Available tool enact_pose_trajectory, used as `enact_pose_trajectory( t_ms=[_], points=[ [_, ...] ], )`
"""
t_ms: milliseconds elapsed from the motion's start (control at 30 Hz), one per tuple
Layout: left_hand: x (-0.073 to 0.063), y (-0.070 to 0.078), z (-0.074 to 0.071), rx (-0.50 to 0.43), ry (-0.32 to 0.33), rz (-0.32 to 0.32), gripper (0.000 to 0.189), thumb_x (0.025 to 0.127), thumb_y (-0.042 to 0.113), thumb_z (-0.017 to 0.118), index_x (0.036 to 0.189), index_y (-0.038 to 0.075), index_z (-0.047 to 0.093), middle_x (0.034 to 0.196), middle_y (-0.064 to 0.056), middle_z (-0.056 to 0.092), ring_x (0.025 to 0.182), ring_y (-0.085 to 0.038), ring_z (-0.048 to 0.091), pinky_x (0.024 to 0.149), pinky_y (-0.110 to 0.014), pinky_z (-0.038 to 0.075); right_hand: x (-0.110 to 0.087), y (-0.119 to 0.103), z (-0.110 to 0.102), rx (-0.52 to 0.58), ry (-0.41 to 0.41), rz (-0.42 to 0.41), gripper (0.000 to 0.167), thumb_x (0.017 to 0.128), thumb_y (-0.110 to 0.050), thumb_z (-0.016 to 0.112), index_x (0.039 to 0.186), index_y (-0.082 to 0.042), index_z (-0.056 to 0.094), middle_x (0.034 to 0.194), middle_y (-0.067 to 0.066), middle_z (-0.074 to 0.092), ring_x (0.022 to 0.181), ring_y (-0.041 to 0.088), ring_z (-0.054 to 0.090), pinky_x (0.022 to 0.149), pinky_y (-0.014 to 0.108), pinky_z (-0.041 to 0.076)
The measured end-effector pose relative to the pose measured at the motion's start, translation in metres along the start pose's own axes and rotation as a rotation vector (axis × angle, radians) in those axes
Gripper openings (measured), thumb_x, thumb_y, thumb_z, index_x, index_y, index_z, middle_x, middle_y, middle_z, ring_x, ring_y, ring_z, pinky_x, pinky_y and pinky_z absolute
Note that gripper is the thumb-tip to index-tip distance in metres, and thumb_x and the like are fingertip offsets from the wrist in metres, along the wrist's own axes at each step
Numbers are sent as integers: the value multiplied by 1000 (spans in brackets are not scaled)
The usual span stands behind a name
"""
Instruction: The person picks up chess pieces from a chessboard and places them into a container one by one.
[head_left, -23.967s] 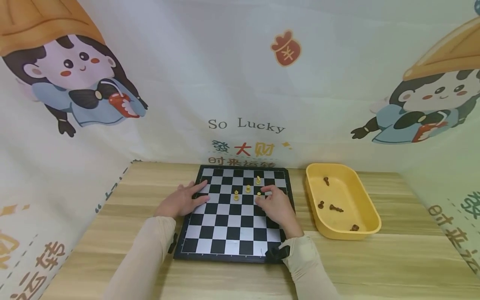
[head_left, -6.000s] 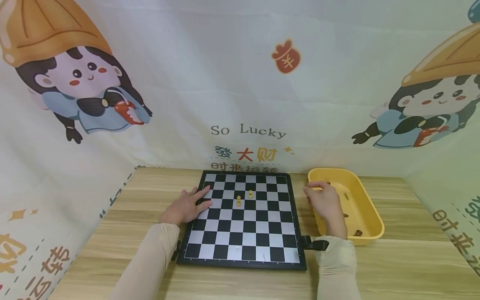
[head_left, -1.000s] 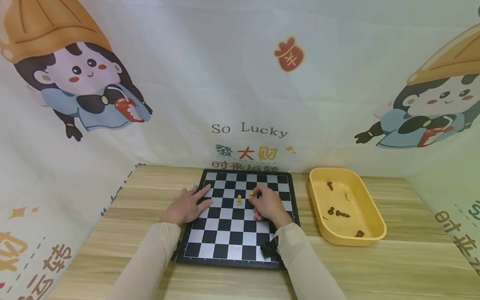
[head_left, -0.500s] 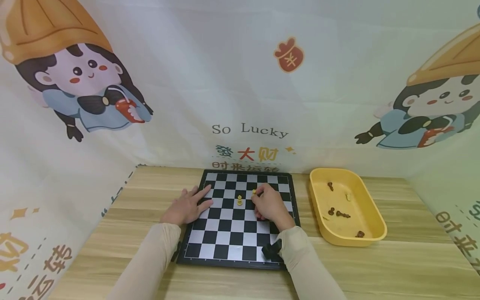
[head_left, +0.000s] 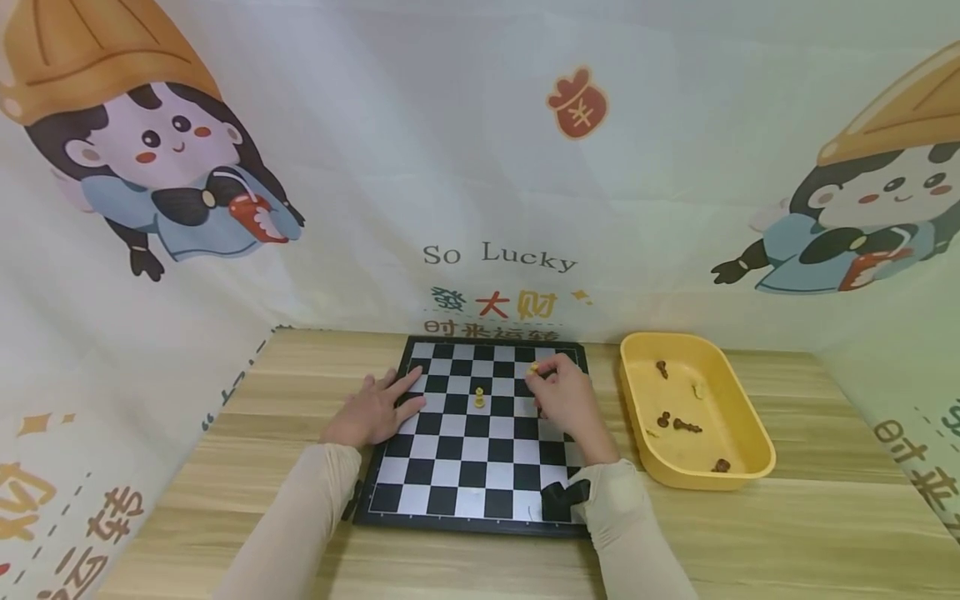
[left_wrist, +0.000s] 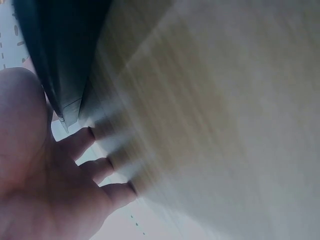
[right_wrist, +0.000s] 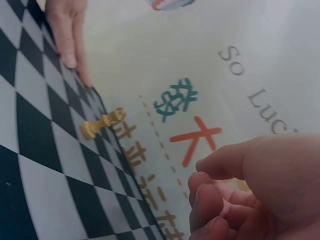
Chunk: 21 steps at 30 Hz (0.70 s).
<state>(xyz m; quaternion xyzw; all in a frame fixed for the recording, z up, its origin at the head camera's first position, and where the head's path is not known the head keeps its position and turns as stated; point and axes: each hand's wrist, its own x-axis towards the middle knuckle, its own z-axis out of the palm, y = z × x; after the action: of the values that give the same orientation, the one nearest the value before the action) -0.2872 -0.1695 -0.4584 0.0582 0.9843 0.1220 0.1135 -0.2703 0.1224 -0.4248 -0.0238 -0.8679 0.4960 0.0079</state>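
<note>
A black-and-white chessboard lies on the table. One yellow chess piece stands upright on it, also seen in the right wrist view as a piece with a wide base and rounded collars. My right hand, over the board's right half, pinches a second yellow chess piece between thumb and fingers; most of that piece is hidden. My left hand rests at the board's left edge, thumb and index finger straight on the squares. In the left wrist view, the left hand's other fingers reach past the board's side to the table.
Right of the board stands a yellow plastic bin. Several brown chess pieces lie in it, among them a long one, with two yellow pieces, one a pale piece. A printed cloth hangs behind the wooden table.
Over the last second my right hand has lifted the pinched chess piece off the board's middle, rightward. Earlier, several yellow pieces stood there; two now lie in the bin. The left hand stays put.
</note>
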Motion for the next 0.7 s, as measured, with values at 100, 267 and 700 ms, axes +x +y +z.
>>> enact_pose_trajectory(
  t_ms=[100, 267, 700],
  points=[
    [0, 0, 0, -4, -9, 0, 66, 106, 61, 32, 164, 33, 18, 170, -21, 21, 155, -54, 14, 119, -75, 20, -1, 1, -5, 16, 15, 7, 23, 98, -22, 65, 113, -5, 59, 64, 3, 61, 51, 11, 54, 51, 23, 48],
    [0, 0, -2, 15, 3, 15, 66, 107, 60, 31, 164, 31, 18, 169, -22, 21, 154, -55, 16, 118, -76, 22, -2, -1, -10, 41, 11, 13, 24, 98, -23, 64, 114, -6, 58, 68, 6, 64, 53, 12, 55, 53, 23, 49],
    [-2, 1, -1, 6, 1, 3, 65, 107, 59, 32, 164, 31, 19, 169, -22, 21, 154, -55, 16, 118, -76, 21, -8, -2, -33, 77, 24, 27, 28, 101, -22, 61, 121, -2, 56, 71, 6, 61, 58, 17, 56, 56, 24, 48]
  ],
)
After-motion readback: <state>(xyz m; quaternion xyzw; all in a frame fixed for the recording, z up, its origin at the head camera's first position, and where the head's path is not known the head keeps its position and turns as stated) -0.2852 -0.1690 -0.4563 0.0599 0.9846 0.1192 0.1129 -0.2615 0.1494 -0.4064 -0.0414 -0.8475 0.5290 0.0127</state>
